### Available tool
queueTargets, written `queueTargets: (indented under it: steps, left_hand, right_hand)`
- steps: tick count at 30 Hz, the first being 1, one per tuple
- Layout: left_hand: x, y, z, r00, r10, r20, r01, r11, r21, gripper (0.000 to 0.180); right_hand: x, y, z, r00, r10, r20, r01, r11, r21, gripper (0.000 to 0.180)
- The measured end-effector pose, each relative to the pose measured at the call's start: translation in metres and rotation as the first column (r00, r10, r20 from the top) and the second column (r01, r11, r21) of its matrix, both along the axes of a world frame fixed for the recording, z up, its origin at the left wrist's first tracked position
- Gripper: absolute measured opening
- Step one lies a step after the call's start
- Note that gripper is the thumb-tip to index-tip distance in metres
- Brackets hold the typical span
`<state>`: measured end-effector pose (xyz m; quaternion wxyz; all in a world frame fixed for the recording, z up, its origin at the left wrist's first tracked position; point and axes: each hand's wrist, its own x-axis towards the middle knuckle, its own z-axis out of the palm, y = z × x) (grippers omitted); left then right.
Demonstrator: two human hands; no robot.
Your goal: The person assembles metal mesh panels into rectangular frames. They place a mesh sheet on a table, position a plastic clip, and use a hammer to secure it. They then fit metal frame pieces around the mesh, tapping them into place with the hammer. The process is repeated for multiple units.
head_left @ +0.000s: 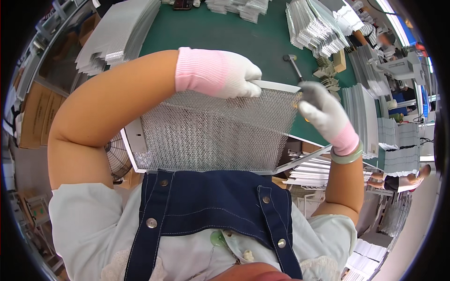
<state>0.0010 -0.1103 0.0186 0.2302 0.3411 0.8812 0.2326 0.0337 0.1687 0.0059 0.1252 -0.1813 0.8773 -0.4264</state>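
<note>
Left grip (228,76), knit-gloved, clasping flat silvery mesh panel (206,136); right grip (326,114) blurred.

left side: big brown boxes (36,112) | left, just below the middle: round dark fan (117,155) with wire front | top edge: small dark flat thing (183,4) on the green tabletop (243,44) | upper right: person in a stripy top (369,32) | right side, lower down: another person (398,182), dark and light clothes

On the right hand (326,112), the fingers (313,96) are blurred. The mesh panel (211,136) and left arm (98,107) partly hide a fan (116,153).
</note>
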Motion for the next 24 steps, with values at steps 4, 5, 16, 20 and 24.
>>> queueTargets:
  steps: [4,5,16,20,24]
  left_hand:
    - [-0.007,0.005,-0.013,1.0,-0.016,-0.025,0.017,0.999,0.039,0.037]
    - [-0.007,0.006,-0.015,0.999,-0.021,-0.038,0.023,0.998,0.054,0.036]
    - [-0.01,0.003,-0.011,0.995,-0.056,0.088,0.051,0.997,0.061,0.039]
    - [-0.004,-0.003,-0.003,0.996,-0.043,-0.079,0.044,0.999,0.012,0.036]
    - [-0.005,-0.046,0.037,0.951,0.218,-0.219,-0.161,0.954,0.252,0.031]
  right_hand:
    - [0.029,-0.015,-0.038,0.952,-0.158,0.262,0.235,0.926,-0.295,0.039]
    - [0.033,-0.023,-0.046,0.921,-0.237,0.31,0.36,0.822,-0.442,0.036]
    - [0.027,-0.036,-0.048,0.96,-0.233,0.152,0.274,0.89,-0.366,0.032]
    - [0.033,-0.033,-0.025,0.841,-0.325,-0.432,0.296,0.946,-0.135,0.036]
    - [0.079,0.009,-0.024,0.446,-0.339,-0.828,0.035,0.931,-0.363,0.046]
